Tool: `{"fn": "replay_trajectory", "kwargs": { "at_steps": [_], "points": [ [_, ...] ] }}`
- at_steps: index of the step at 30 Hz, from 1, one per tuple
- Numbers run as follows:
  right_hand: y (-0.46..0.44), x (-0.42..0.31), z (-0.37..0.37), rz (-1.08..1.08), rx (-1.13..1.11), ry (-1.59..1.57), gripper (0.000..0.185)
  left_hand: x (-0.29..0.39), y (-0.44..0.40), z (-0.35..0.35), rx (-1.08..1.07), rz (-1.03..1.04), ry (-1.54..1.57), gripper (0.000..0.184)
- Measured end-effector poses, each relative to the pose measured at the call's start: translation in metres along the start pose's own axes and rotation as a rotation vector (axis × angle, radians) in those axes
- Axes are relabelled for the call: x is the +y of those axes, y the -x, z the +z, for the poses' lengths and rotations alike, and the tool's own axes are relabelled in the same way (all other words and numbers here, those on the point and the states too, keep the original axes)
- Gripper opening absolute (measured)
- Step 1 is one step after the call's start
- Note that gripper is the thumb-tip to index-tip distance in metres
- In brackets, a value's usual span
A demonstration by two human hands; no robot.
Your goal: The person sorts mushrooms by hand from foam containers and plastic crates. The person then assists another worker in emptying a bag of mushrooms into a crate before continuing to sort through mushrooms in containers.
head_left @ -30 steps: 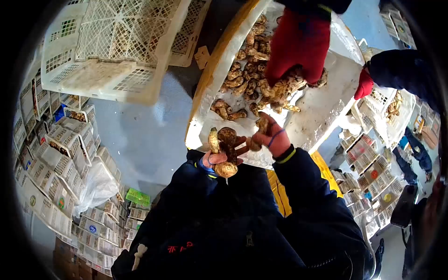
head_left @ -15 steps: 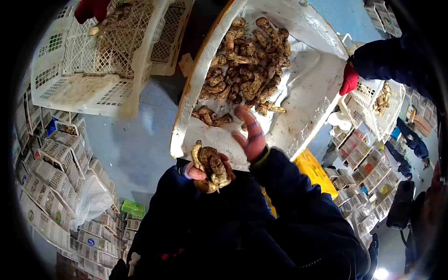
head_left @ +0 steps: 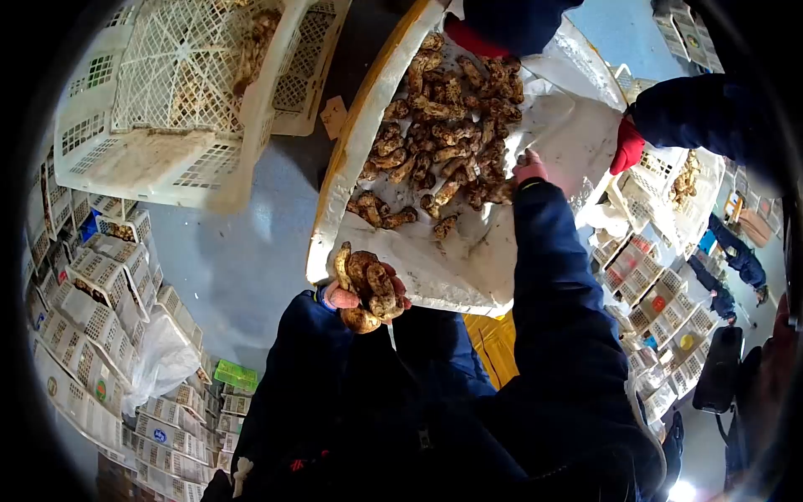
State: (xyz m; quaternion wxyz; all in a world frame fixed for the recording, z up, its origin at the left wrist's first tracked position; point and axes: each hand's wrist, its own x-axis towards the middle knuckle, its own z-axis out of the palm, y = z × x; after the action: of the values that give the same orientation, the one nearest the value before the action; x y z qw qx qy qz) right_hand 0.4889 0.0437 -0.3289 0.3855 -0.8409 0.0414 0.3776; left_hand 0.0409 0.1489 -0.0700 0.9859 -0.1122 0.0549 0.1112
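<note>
My left hand (head_left: pixel 341 298) is curled around a handful of mushrooms (head_left: pixel 363 284), thumb on one side and fingers on the other, so they sit right in its palm, close by the near left corner of a white box (head_left: pixel 401 283). My right hand (head_left: pixel 529 167) is stretched into that box, just beside the right edge of a heap of brown mushrooms (head_left: pixel 452 134); its fingertips are too small for me to make out, so I cannot tell whether it is pinching anything. One small mushroom (head_left: pixel 445 226) lies apart from the heap, nearer to me.

The heap rests on a pale liner (head_left: pixel 577 134) covering the inside of the box, and a yellow object (head_left: pixel 489 343) shows below the box's near edge. A co-worker's red glove (head_left: pixel 627 146) is at the right rim, and another red glove (head_left: pixel 470 38) shows under a dark sleeve at the far end, partly hidden.

On my left I see a tilted white crate (head_left: pixel 163 167) above a blue-grey floor (head_left: pixel 238 259). Further off, stacked crates (head_left: pixel 100 335) line that side, with a clear plastic bag (head_left: pixel 167 360) and a green crate (head_left: pixel 236 375) among them. More crates (head_left: pixel 669 309) fill the right side.
</note>
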Motion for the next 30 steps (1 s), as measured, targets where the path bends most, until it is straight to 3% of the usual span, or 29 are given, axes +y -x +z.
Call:
{"fn": "replay_trajectory", "kwargs": {
  "at_steps": [1, 6, 7, 8, 10, 11, 12, 13, 16, 19, 21, 25, 28, 30],
  "points": [
    [0.028, -0.038, -0.019, -0.406, -0.054, 0.700, 0.034, 0.000, 0.000, -0.002, -0.011, -0.003, -0.012, 0.066],
    [0.078, -0.128, -0.011, 0.159, -0.094, -0.242, 0.037, -0.002, -0.001, -0.004, -0.019, 0.030, -0.076, 0.067],
    [0.062, -0.112, -0.021, 0.184, -0.065, -0.402, 0.013, 0.002, 0.001, -0.001, 0.011, -0.020, -0.070, 0.066],
    [0.066, -0.109, -0.031, 0.156, -0.145, -0.501, 0.016, 0.002, 0.000, -0.003, 0.000, 0.000, -0.068, 0.067],
    [0.085, -0.102, -0.038, 0.077, -0.058, -0.340, 0.020, -0.003, -0.001, -0.006, -0.019, 0.041, -0.056, 0.067],
    [0.092, -0.096, -0.047, 0.116, -0.122, -0.347, 0.027, -0.004, 0.001, -0.002, 0.071, 0.040, -0.064, 0.067],
    [0.088, -0.084, -0.054, 0.328, -0.176, -0.475, 0.033, -0.003, 0.002, 0.002, 0.119, 0.007, -0.050, 0.067],
    [0.113, -0.078, -0.042, 0.195, -0.090, -0.174, 0.038, -0.004, 0.003, 0.000, 0.122, -0.012, -0.053, 0.066],
    [0.132, -0.048, -0.037, 0.227, -0.183, 0.253, 0.039, -0.003, 0.003, -0.011, -0.002, -0.002, 0.004, 0.065],
    [0.104, -0.011, -0.021, -0.020, -0.126, 0.589, 0.045, -0.007, 0.005, -0.021, -0.055, -0.010, -0.017, 0.068],
    [0.100, -0.023, -0.004, -0.194, -0.045, 0.862, 0.050, -0.009, 0.004, -0.023, -0.101, 0.007, -0.029, 0.069],
    [0.097, -0.051, 0.034, -0.133, 0.055, 1.255, 0.036, -0.007, 0.006, -0.022, -0.074, -0.042, -0.042, 0.069],
    [0.103, -0.028, 0.042, -0.133, -0.179, 0.917, 0.033, -0.008, 0.005, -0.017, -0.045, -0.028, -0.018, 0.068],
    [0.085, 0.012, 0.055, -0.156, -0.142, 0.673, 0.039, -0.006, 0.005, -0.014, -0.014, -0.049, -0.029, 0.067]
  ]
}}
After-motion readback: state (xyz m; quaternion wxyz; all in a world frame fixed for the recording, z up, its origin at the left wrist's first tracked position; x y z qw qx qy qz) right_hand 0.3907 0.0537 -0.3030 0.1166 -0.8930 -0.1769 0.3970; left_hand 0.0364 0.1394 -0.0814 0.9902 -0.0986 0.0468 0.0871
